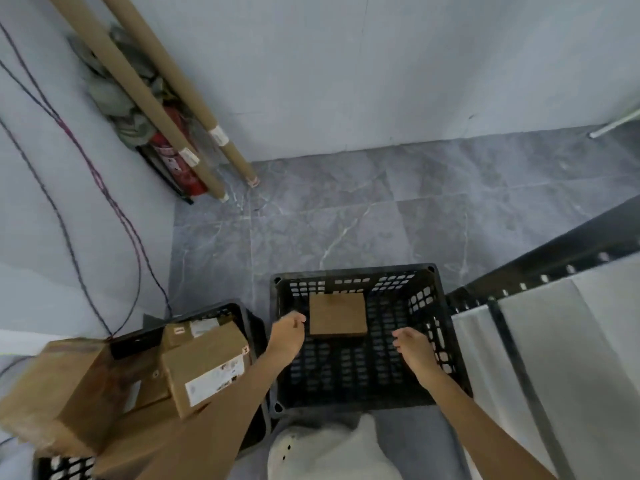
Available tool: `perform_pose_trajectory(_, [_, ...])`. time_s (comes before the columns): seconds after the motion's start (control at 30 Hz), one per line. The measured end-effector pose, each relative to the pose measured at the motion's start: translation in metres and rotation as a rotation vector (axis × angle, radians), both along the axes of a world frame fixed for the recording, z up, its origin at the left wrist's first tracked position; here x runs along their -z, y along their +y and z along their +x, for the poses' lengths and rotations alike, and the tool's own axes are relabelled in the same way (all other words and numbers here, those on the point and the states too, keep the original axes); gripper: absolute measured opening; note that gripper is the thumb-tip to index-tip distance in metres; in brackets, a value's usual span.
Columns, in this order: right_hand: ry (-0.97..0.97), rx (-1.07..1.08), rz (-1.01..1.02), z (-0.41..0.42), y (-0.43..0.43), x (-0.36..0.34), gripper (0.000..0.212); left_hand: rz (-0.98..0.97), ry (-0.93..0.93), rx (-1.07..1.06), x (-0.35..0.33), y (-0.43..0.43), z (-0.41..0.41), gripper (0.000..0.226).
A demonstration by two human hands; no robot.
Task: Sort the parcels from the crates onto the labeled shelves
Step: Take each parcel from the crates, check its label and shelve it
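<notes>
Black perforated plastic crate (349, 271) down to one flat brown cardboard parcel (337, 318) — neighbouring black crate (242, 311) heaped. Left hand (287, 330), right hand (414, 348) loosely curled, empty.

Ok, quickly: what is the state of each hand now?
Left hand: open, holds nothing.
Right hand: open, holds nothing.

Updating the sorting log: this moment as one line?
phase: pre-grasp | left hand: open, near parcel | right hand: open, empty | parcel: lies in black crate, unheld
</notes>
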State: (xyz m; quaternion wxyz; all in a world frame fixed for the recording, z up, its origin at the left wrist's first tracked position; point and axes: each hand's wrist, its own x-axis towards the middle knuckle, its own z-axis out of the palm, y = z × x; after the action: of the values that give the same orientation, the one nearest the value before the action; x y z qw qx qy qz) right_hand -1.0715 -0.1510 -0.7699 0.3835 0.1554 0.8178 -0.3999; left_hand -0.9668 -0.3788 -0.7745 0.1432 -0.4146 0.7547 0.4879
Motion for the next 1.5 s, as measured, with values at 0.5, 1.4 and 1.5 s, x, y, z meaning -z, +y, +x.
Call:
perform_pose_trajectory(0.5, [-0.039, -0.003, -0.022, -0.036, -0.069, 0.27, 0.058, 0.615, -0.119, -0.386, 0.276, 0.003, -0.047, 0.056])
perform_pose_trajectory(1.4, [0.606, 0.29, -0.481, -0.158, -0.094, -0.615, 0.072, 0.49, 0.76, -0.244, -0.613, -0.069, -0.157, 0.03])
perform_pose_trajectory(1.5, [0.733, 0.27, -0.627, -0.154, -0.099, -0.708, 0.059, 0.431, 0.903, -0.157, -0.705, -0.081, -0.155, 0.026])
